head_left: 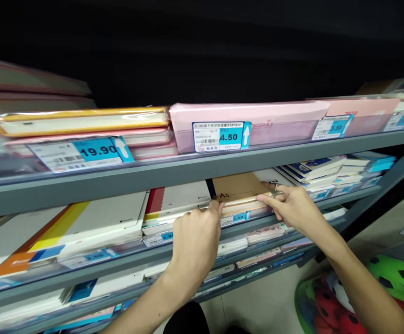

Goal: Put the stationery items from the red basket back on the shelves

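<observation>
A brown-covered notebook (240,184) marked A5 lies on top of a stack on the second shelf. My left hand (197,236) is closed at its front left corner, with the fingers curled and partly hidden behind the knuckles. At the front right corner my right hand (290,202) grips the edge between thumb and fingers. Pale page edges of the stack show between the two hands. To the left lie white-covered notebooks (183,197) with a red strip.
Above the hands runs a grey shelf edge (160,172), with pink boxes (285,120) and price tags over it. More notebooks (97,218) fill the shelf on the left, and stacked booklets (320,169) stand at the right. Bagged toy balls (395,273) sit on the floor, lower right.
</observation>
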A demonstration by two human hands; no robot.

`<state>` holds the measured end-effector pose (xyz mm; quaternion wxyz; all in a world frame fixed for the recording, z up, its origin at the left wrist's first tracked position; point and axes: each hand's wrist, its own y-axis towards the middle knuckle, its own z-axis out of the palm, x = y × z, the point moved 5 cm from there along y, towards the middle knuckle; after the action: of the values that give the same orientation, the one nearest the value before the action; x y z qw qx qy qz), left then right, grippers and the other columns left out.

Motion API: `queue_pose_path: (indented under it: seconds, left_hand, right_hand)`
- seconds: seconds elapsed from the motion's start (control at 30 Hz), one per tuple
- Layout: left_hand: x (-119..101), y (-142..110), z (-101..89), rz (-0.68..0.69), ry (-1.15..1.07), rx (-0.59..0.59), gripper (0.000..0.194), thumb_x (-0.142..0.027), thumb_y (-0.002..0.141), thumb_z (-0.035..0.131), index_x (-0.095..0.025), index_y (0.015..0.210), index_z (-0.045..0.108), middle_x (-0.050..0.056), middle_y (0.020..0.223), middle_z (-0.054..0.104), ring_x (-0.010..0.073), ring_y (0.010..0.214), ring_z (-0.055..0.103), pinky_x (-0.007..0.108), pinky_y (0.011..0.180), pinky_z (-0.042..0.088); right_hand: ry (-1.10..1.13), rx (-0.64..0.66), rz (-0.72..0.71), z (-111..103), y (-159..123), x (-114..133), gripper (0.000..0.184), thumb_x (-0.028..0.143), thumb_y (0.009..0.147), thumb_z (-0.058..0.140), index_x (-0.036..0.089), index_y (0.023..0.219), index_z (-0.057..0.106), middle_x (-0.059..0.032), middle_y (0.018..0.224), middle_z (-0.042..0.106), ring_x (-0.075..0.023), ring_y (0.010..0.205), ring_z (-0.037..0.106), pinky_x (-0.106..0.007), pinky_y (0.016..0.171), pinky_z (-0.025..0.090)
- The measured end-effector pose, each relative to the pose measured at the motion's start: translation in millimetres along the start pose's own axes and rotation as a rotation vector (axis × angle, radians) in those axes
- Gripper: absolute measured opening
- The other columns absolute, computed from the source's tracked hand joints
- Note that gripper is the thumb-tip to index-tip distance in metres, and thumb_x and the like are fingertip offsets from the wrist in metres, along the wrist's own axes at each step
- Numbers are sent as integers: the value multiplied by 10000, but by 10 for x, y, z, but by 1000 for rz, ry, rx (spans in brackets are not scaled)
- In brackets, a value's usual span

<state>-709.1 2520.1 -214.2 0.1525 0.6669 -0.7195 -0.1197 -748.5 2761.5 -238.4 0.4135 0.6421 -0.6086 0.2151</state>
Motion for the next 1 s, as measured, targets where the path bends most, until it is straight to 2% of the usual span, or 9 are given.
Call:
queue_pose_path:
  seconds: [0.17, 0.27, 0.33, 0.43, 0.63, 0.73, 0.83, 0.9, 1.0]
  left_hand:
    - [25, 67, -17, 26, 8, -21, 373, -348, 1126, 463, -249, 1172, 819, 121, 759, 775, 353, 720, 776, 326, 561, 338]
    - [35, 79, -19, 8, 19, -3, 374, -385, 1121, 494, -208, 1237, 802, 136, 759, 771, 358, 726, 776, 327, 558, 347]
    - [35, 76, -19, 1, 30, 9, 389, -419, 1112, 522, -184, 1280, 783, 141, 754, 765, 361, 732, 775, 327, 557, 356]
    - [16, 65, -13, 23, 32, 29, 350, -370, 1114, 518, -173, 1213, 790, 139, 758, 762, 354, 729, 773, 329, 558, 359]
    - [-20, 65, -13, 78, 43, 1, 310, -301, 1109, 505, -179, 1171, 783, 117, 736, 746, 342, 695, 758, 330, 553, 332]
    - [-8, 81, -12, 88, 52, -9, 304, -297, 1101, 516, -185, 1059, 796, 111, 706, 726, 335, 676, 748, 330, 549, 314]
    - [9, 97, -21, 101, 56, -12, 329, -317, 1091, 540, -186, 931, 795, 118, 701, 717, 331, 690, 746, 331, 557, 318]
    - [11, 104, -37, 109, 47, -20, 331, -310, 1089, 539, -188, 927, 799, 119, 708, 720, 327, 698, 746, 330, 563, 325]
    - [9, 117, -60, 95, 32, -14, 330, -305, 1090, 533, -190, 947, 808, 120, 719, 726, 329, 694, 742, 332, 566, 331]
  right_hand:
    - [-101, 55, -38, 0, 108, 75, 613, 755, 860, 730, 238, 621, 504, 0, 428, 575, -120, 307, 441, -276, 373, 307]
    - [-173, 94, -9, 14, 119, 147, 721, 788, 881, 689, 237, 462, 488, -8, 346, 478, -125, 285, 414, -296, 392, 322]
    - [-195, 125, 13, 19, 114, 185, 767, 829, 861, 680, 232, 413, 499, -4, 309, 421, -128, 276, 401, -300, 401, 332]
    - [-182, 156, 41, 14, 102, 198, 791, 862, 821, 688, 226, 395, 489, -3, 304, 418, -115, 277, 380, -290, 396, 323]
    - [-121, 220, 67, 47, 88, 130, 746, 821, 854, 674, 217, 441, 532, -11, 335, 467, -116, 289, 404, -267, 371, 309]
    - [-96, 230, 84, 77, 70, 112, 716, 815, 845, 688, 216, 487, 522, -15, 352, 485, -116, 294, 415, -259, 358, 301]
    - [-31, 162, 76, 78, 49, 130, 568, 733, 843, 744, 214, 695, 565, 1, 414, 559, -120, 301, 424, -252, 345, 304]
    - [19, 130, 75, 80, 39, 131, 501, 664, 843, 779, 215, 841, 558, 16, 454, 599, -122, 301, 425, -246, 330, 291]
    - [43, 128, 92, 93, 40, 98, 452, 583, 866, 790, 206, 938, 551, 33, 458, 600, -122, 298, 425, -237, 318, 285]
